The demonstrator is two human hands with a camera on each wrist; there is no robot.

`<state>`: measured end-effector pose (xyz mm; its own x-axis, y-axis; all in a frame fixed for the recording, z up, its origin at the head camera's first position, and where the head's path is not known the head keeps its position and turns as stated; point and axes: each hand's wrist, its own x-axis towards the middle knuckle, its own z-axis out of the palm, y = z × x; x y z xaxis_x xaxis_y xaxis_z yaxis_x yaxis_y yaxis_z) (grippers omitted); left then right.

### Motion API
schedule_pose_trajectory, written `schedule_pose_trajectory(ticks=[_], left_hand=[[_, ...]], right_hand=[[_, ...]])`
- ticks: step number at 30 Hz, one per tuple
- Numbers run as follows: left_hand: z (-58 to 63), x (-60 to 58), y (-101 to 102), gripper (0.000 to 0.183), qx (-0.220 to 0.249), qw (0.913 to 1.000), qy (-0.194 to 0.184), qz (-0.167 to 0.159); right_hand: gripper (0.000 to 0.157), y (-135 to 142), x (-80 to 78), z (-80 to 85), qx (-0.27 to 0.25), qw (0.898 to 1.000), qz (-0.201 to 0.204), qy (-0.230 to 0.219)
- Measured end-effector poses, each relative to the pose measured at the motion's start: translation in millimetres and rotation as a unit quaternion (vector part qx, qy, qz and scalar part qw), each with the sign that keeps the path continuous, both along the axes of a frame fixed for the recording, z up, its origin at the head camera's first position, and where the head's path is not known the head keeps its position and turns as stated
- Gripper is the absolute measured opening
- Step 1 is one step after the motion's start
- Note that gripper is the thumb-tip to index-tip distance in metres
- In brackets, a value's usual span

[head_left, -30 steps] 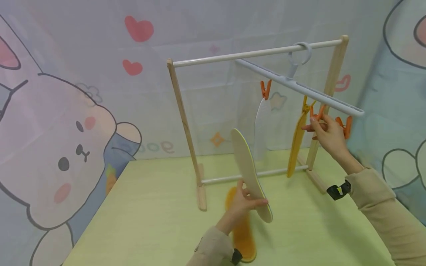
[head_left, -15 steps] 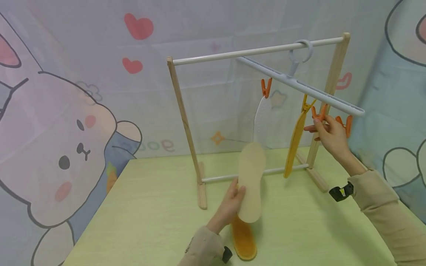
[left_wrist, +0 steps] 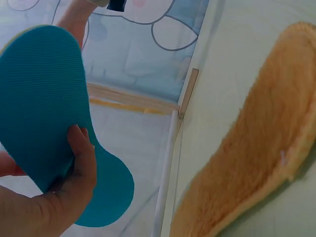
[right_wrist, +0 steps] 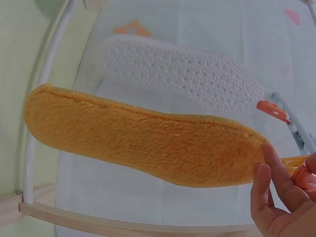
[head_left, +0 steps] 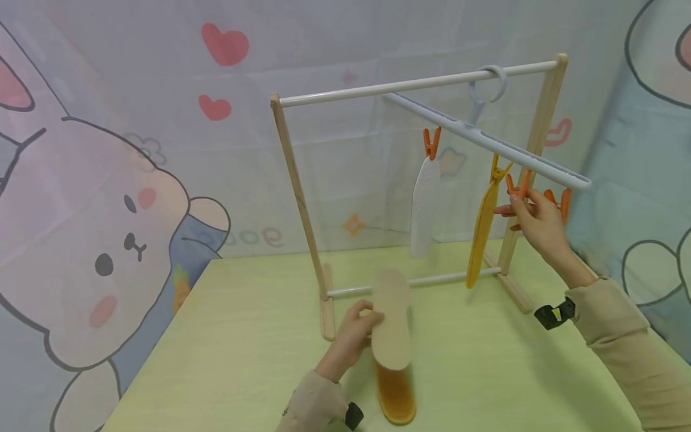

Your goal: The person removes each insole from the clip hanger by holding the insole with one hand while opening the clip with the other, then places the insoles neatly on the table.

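Note:
My left hand (head_left: 351,336) pinches an insole (head_left: 392,324) by its edge, cream on the side facing the head camera; the left wrist view shows its ribbed teal side. Below it a fuzzy orange insole (head_left: 396,396) lies on the table, partly covered from above. Up at the hanger (head_left: 480,137), my right hand (head_left: 541,225) pinches an orange clothespin (head_left: 519,185). Beside these fingers hangs another fuzzy orange insole (right_wrist: 148,138) from a yellow clothespin (head_left: 498,174). Farther back, a white dimpled insole (head_left: 424,207) hangs from an orange clothespin (head_left: 431,145).
A wooden rack with a white top rod (head_left: 378,90) carries the hanger, which slants toward the front right. Another orange clothespin (head_left: 564,204) hangs near the hanger's front end, just behind my right hand. A lower rod (head_left: 351,291) joins the rack's feet above the pale green table (head_left: 243,348).
My left hand has moved left and lowered the insole, turning its cream face toward the head camera. My right hand stays at the orange clothespin, nearly still.

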<state>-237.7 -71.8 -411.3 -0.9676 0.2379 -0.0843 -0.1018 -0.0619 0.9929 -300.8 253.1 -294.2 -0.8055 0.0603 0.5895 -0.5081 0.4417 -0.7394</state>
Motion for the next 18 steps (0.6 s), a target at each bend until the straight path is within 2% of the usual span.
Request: schedule_pose_trajectory(ticks=[8, 12, 18], left_hand=[[-3.9, 1.3, -18.3, 0.028, -0.045, 0.9989, 0.006, -0.011], [-14.0, 4.5, -22.7, 0.032, -0.055, 0.9982, -0.007, -0.020], [-28.1, 11.0, -23.4, 0.035, -0.048, 0.9979, -0.028, -0.033]], right_hand=[[0.012, 2.3, 1.3, -1.5, 0.010, 1.000, -0.002, -0.023], [0.015, 5.2, 2.5, -5.0, 0.022, 0.999, 0.011, -0.048], [0.033, 9.6, 4.0, -13.8, 0.033, 0.997, 0.029, -0.064]])
